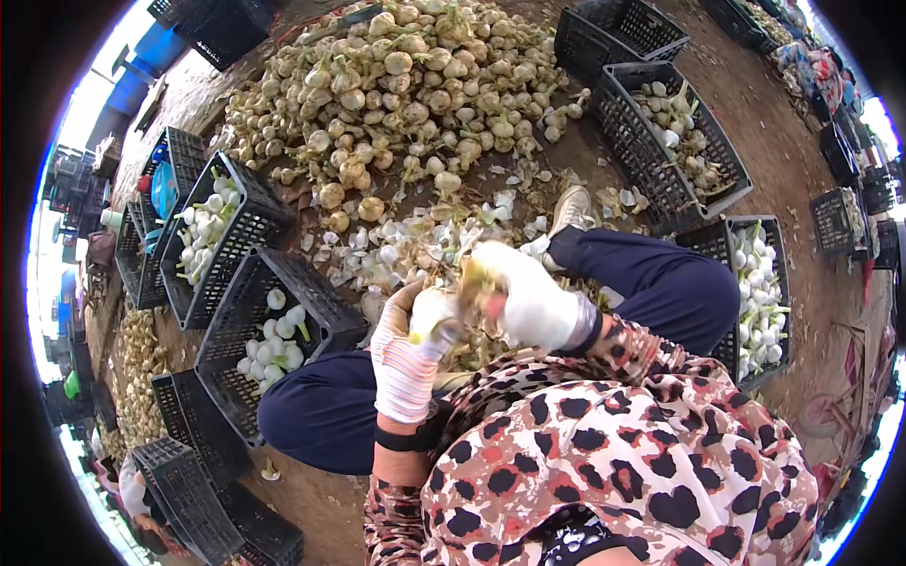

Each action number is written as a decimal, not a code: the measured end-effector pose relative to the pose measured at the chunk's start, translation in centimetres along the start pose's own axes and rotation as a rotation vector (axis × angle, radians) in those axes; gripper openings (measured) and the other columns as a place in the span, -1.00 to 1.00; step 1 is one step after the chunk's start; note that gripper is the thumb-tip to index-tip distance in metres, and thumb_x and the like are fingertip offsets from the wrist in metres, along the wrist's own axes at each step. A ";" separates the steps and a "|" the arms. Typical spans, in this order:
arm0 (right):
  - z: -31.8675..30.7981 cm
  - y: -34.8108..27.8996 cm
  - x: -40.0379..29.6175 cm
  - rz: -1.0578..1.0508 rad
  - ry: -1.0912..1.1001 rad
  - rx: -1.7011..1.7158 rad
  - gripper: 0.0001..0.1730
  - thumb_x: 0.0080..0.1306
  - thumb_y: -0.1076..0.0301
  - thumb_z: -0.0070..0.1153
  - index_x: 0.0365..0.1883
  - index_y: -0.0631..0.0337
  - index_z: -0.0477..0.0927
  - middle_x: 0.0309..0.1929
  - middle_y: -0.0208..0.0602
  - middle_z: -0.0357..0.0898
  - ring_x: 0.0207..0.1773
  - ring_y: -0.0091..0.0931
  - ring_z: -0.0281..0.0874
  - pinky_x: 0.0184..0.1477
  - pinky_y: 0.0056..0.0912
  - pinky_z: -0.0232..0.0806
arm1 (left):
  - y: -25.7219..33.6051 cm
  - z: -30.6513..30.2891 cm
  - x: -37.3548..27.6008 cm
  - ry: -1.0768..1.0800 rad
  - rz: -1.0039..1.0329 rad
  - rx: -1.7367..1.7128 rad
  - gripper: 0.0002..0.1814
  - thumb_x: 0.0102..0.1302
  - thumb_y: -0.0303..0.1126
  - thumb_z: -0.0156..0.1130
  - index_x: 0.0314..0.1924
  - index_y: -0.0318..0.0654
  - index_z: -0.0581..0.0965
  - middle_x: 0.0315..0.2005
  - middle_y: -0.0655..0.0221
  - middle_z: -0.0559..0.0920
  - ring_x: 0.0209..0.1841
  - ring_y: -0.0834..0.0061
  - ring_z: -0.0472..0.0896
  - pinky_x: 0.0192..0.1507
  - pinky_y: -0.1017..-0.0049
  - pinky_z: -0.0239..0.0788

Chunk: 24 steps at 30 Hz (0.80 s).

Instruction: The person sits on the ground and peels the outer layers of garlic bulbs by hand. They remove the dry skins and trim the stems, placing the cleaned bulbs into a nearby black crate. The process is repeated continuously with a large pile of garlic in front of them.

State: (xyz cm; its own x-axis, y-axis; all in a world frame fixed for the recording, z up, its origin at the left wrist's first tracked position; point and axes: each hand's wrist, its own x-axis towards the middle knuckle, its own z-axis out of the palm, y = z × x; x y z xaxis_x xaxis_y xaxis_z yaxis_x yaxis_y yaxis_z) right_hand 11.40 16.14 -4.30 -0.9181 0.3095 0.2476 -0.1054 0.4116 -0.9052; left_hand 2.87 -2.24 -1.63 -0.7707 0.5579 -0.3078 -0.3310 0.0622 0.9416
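Observation:
My left hand [407, 361], in a striped knit glove, holds a whitish garlic bulb [433, 315] in its curled fingers. Close against it on the right is my right hand [527, 297], in a white glove and blurred by motion. Its fingers are closed on a strip of brownish-green garlic skin [473, 279]; a small red patch there is too blurred to name. Loose white and tan garlic peelings [396, 247] cover the ground just beyond both hands, between my feet.
A large heap of unpeeled garlic [410, 92] lies ahead. Black plastic crates with white bulbs stand left [333, 304] and right [722, 240] of my knees. Another crate [665, 187] at the upper right holds brownish garlic. Stacked crates [187, 488] stand lower left, near another person [134, 495].

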 end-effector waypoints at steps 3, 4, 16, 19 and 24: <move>-2.2 2.4 0.9 0.444 0.063 -0.077 -0.77 0.37 0.48 0.05 -0.03 0.31 0.56 -0.15 -0.19 0.58 -0.15 -0.45 0.53 -0.07 -0.36 0.44 | 0.2 -0.2 -0.5 -0.095 0.011 -0.171 -0.01 -0.04 -0.03 0.71 0.28 -0.41 0.41 -0.13 0.31 0.66 -0.32 0.65 0.62 -0.37 0.71 0.44; -2.4 3.1 1.3 0.366 0.022 -0.381 -0.69 0.38 0.44 0.08 0.07 0.33 0.52 -0.06 -0.12 0.57 -0.08 -0.42 0.54 -0.02 -0.33 0.43 | 0.2 -0.2 -0.7 -0.101 -0.028 -0.175 -0.02 -0.02 -0.06 0.70 0.31 -0.38 0.41 -0.09 0.30 0.65 -0.24 0.60 0.63 -0.33 0.69 0.48; 0.5 -1.8 -1.1 0.571 -0.053 0.745 -0.39 0.46 0.36 0.16 0.43 0.33 0.35 0.10 -0.27 0.63 0.05 -0.57 0.56 0.14 -0.48 0.41 | -1.0 0.3 0.8 -0.150 0.452 0.805 -0.38 0.29 -0.49 0.28 0.37 -0.41 0.42 0.18 0.01 0.53 0.22 0.11 0.53 0.29 0.30 0.35; -0.9 -2.2 -1.0 0.370 -0.111 0.288 -0.38 0.39 0.41 0.17 0.42 0.22 0.39 -0.17 -0.12 0.66 -0.14 -0.38 0.64 -0.02 -0.38 0.47 | -0.3 -0.6 0.7 -0.149 0.331 0.594 -0.56 0.36 -0.39 0.30 0.21 -0.39 0.56 -0.06 0.07 0.68 0.05 0.16 0.65 0.20 0.36 0.43; -2.7 -3.7 0.1 0.076 -0.328 -0.277 -0.31 0.30 0.42 0.22 0.41 0.25 0.37 -0.17 0.07 0.58 -0.08 -0.07 0.59 -0.02 -0.18 0.44 | 0.3 -0.2 1.3 -0.274 0.198 0.554 -0.73 0.38 -0.43 0.32 0.02 -0.41 0.64 -0.27 0.28 0.74 -0.26 0.49 0.66 -0.15 0.51 0.49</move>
State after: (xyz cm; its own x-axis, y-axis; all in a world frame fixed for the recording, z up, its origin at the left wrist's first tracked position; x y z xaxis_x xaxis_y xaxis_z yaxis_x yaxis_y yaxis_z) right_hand 12.74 17.01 -0.03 -0.9968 0.0778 0.0205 0.0329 0.6264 -0.7788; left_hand 1.64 -1.69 -1.77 -0.5969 0.7893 -0.1440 0.1895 0.3131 0.9306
